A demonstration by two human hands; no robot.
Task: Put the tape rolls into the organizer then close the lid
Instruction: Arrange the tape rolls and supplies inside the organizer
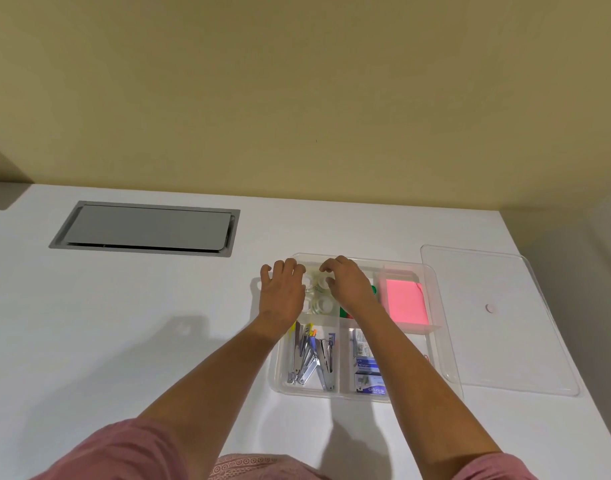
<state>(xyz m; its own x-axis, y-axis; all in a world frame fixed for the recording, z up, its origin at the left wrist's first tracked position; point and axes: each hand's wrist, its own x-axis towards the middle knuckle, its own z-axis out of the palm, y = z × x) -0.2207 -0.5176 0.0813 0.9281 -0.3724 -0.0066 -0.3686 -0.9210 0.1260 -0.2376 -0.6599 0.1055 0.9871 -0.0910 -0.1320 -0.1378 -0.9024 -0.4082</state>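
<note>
A clear plastic organizer [435, 292] with several compartments sits on the white table. Several clear tape rolls [319, 304] lie in its far left compartment. My left hand [281, 292] hovers over that compartment's left edge with fingers spread and nothing in them. My right hand [345, 282] is just to the right, fingers curled above the rolls; I cannot tell whether it touches one. The clear lid [498, 320] lies flat on the table to the right of the organizer.
Other compartments hold metal staple removers [312, 358], staple boxes [368, 370], a pink sticky pad [406, 301] and green pieces [373, 289]. A grey cable hatch [148, 228] is set in the table at the far left. The table's right edge runs close behind the lid.
</note>
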